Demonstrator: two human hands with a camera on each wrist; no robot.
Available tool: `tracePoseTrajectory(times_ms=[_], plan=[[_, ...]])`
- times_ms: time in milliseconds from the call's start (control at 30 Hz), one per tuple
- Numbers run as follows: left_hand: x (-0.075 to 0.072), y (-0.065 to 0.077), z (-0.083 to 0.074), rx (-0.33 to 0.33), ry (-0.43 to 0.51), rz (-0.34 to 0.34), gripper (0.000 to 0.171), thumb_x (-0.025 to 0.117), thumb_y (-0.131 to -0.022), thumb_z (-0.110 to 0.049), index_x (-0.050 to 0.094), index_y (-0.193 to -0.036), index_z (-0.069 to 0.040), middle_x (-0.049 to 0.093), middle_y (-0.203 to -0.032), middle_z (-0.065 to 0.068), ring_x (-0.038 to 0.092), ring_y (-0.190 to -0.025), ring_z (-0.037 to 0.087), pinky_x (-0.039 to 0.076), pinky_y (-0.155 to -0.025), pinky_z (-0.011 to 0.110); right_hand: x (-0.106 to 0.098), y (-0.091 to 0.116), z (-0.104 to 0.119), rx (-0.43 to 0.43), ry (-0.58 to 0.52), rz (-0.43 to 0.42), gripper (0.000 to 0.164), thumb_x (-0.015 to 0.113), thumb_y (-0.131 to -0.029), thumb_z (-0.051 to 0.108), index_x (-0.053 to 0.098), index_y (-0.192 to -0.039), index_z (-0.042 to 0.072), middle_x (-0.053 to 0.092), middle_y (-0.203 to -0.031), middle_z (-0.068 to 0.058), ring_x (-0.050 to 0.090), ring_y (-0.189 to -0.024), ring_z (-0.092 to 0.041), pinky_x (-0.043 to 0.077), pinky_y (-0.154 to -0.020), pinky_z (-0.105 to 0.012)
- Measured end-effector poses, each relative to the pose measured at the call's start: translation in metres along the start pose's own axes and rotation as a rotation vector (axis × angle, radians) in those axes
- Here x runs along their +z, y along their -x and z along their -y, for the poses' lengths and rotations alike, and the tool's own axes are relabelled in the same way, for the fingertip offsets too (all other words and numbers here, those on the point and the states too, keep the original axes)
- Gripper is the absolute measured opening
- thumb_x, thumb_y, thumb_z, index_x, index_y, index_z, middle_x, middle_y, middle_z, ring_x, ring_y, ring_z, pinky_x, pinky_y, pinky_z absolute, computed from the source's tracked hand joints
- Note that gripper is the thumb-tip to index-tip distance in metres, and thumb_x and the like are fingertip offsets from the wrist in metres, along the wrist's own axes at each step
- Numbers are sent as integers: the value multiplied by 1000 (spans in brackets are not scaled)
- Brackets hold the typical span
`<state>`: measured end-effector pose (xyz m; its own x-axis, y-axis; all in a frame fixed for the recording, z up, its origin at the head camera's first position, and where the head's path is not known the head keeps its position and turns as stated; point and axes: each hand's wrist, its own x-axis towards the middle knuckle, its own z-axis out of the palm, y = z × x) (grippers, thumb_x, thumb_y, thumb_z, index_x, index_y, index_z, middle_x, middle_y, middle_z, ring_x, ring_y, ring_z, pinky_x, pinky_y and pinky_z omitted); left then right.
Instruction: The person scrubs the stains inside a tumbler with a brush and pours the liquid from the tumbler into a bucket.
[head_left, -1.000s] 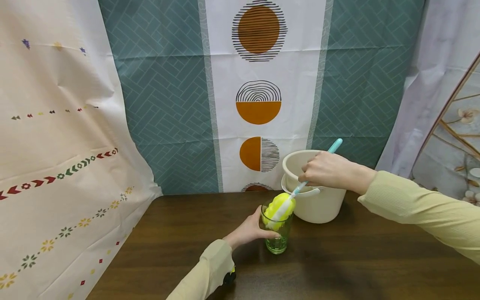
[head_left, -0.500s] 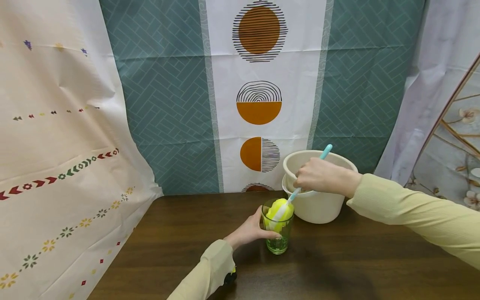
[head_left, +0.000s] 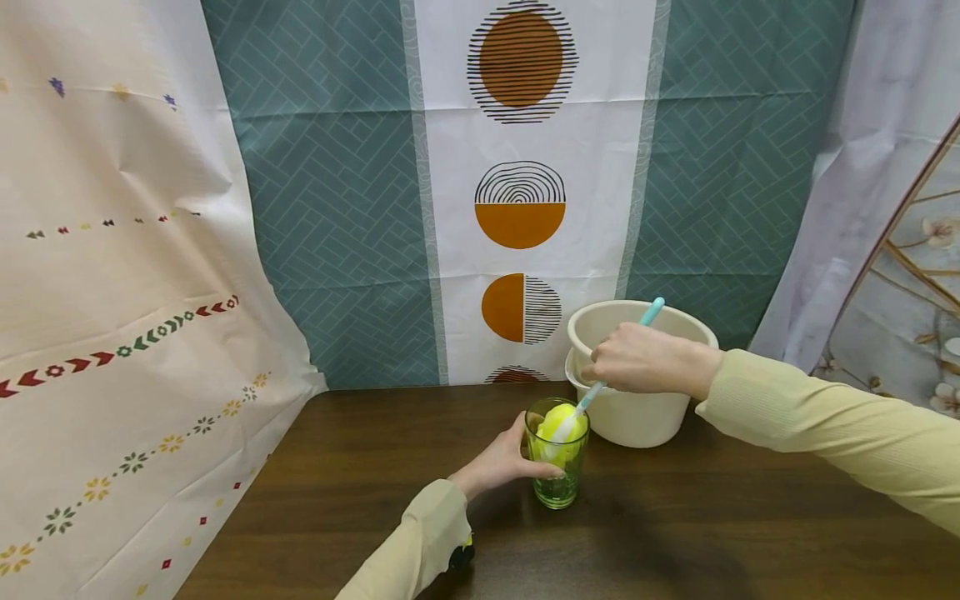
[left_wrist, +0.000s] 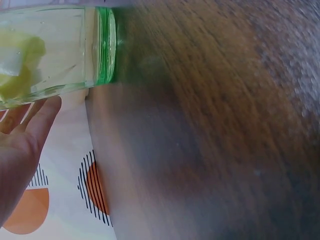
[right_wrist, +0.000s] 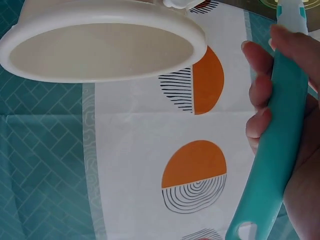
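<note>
Sponge Brush Sinks Into Green Glass

A person's pale yellow left sleeve (head_left: 408, 542) reaches in from seven o'clock over a dark wooden table (head_left: 352, 500). The left hand (head_left: 498, 461), at nine o'clock of the glass, grips its side, the thumb across the near face.

The green-tinted glass (head_left: 556, 492) stands upright, low and just right of center in the head view. Inside sits the yellow sponge head (head_left: 558, 419); a second ago it poked well above the rim, and now its top is down about level with it. The left wrist view shows its end short of the thick base, suggesting that the sponge works the upper glass but has not reached the bottom.

Toward one o'clock, the right hand (head_left: 641, 358) is lower than a second ago, its fingers wrapped around the turquoise handle (right_wrist: 277, 140), which slants up and away. The left hand and glass hold nearly the same spot, so the downward push appears to come from the right.

Behind, at two o'clock, stands a white bucket (head_left: 633, 425); beyond it hangs patterned cloth (head_left: 337, 208).
</note>
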<state>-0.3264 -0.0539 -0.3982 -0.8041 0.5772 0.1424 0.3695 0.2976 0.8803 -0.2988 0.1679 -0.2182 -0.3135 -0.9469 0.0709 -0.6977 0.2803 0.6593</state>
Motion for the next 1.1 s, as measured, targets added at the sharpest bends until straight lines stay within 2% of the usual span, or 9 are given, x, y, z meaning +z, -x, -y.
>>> tracePoseTrajectory(times_ms=[133,267,433,967,1100], plan=[[0,0,0,3,-1,-1,66,77,-71,-31,36,-121,-16,52,-106,-4,50,-96,12,40,-82,33,-2,2,0,-30,44,-12,18,74,-69,11,57,-69,16,47,-55,4,43,-46,-12,35,-40,-26],[1,-1,1,10,2,-3,66,77,-71,-31,36,-121,-15,52,-105,-4,51,-95,11,40,-81,31,-2,5,-1,-90,191,-40,15,73,-71,21,58,-73,16,50,-61,1,45,-50,-15,36,-44,-26],[1,-1,2,6,7,-3,67,77,-71,-31,36,-121,-15,52,-105,-4,51,-94,11,41,-81,31,2,12,-3,-134,315,-67,18,73,-73,23,57,-75,14,47,-63,0,42,-53,-15,33,-48,-26],[2,-1,1,-13,-4,-13,69,77,-70,-33,36,-123,-14,52,-104,-2,50,-94,13,41,-79,32,7,8,-1,-154,320,-108,16,71,-74,26,65,-85,17,53,-67,1,46,-55,-16,34,-48,-27],[2,-1,1,-3,-3,-18,67,78,-70,-31,37,-120,-13,53,-103,-2,51,-93,13,42,-78,32,10,6,1,-162,326,-111,12,70,-73,26,65,-81,18,54,-69,2,47,-55,-16,34,-48,-27]])
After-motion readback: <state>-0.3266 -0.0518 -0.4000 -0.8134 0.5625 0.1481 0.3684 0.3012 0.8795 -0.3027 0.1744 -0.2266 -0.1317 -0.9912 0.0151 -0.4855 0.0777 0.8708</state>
